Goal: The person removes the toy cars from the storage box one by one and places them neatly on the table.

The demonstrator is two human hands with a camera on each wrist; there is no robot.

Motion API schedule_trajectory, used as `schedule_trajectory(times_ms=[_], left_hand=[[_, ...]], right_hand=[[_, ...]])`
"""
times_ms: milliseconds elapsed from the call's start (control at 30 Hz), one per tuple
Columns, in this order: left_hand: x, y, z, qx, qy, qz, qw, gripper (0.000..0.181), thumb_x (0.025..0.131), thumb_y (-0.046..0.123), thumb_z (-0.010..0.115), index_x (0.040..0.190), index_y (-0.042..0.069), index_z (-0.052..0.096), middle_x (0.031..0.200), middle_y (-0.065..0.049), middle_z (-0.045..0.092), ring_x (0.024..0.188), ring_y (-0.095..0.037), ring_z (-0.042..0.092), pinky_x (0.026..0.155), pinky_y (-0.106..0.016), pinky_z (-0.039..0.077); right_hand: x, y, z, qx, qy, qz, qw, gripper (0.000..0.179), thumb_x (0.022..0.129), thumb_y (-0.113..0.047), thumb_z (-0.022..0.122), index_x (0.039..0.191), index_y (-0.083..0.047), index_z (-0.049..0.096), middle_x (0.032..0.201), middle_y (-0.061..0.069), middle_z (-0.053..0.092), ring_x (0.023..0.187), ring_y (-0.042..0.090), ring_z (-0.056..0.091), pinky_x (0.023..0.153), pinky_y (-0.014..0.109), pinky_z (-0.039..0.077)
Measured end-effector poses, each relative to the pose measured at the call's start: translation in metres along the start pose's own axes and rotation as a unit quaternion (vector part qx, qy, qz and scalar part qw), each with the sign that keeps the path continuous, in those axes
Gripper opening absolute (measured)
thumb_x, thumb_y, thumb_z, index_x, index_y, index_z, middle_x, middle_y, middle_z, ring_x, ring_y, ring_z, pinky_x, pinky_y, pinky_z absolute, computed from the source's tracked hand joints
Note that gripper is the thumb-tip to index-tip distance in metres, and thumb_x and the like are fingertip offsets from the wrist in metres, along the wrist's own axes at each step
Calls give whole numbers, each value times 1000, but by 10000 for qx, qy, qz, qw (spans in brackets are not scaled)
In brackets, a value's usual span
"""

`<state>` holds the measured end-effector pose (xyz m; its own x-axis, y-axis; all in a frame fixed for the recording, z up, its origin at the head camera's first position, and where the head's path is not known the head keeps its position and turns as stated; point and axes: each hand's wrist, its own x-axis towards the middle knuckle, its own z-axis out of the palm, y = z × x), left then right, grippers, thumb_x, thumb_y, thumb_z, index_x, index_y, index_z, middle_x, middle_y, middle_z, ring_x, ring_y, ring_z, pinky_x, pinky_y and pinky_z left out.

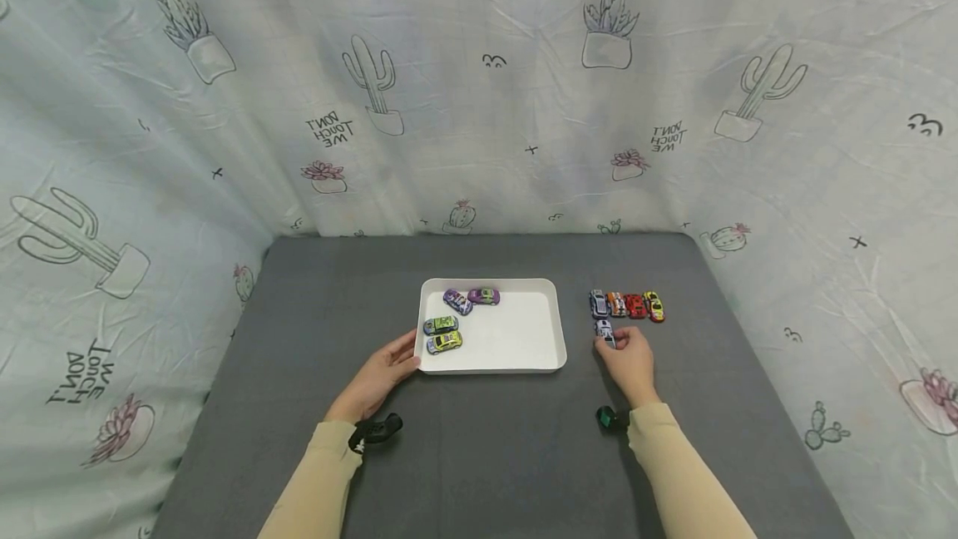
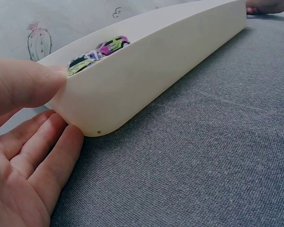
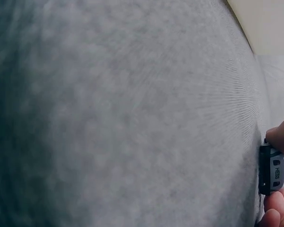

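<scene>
A grey cloth-covered table bears a shallow white tray, probably light, stiff and smooth enough to slide, with its rim and corners the surest places to hold. The left hand rests against the tray's near-left corner, thumb at the rim, fingers loosely extended along the outer wall, not wrapped round it. The right hand, right of the tray, pinches a silver-white toy race car across its sides. That car should be light, hard and slick; its wheels may roll lengthwise, so a side pinch suits it. Right of the tray's far half, orange-and-white, red and other toy cars stand side by side. Four similar cars sit in the tray's left half.
</scene>
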<state>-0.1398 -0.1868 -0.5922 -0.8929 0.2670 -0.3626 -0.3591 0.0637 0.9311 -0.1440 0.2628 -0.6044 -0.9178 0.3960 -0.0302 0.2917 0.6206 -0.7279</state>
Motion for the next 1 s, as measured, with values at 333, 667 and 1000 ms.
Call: schedule_trajectory(times_ms=[333,667,1000], left_hand=[[-1,-1,-1,58,-49,43,10000,61,96,13,63,150,20,37,150,-8,40,136,-22,37,108,-40,35],[-2,1,0,115,23,68,9999,61,96,14,63,150,21,37,150,-8,40,137,-23,37,107,-41,36],[-1,0,1,52,23,81,10000,59,96,13,62,150,21,38,148,-7,42,136,-21,38,107,-41,36]], right_hand=[[-6,-6,-5,139,-29,33,9999,54,83,-40,76,113,0,55,91,12,52,77,25,48,65,34,40],[-5,-50,-10,509,-129,-576,9970,68,81,-50,74,126,-2,54,105,16,54,91,28,51,73,40,42],[-21,-105,25,510,-943,-1700,9796,60,83,-47,74,126,-9,58,111,10,54,98,28,52,81,43,46]])
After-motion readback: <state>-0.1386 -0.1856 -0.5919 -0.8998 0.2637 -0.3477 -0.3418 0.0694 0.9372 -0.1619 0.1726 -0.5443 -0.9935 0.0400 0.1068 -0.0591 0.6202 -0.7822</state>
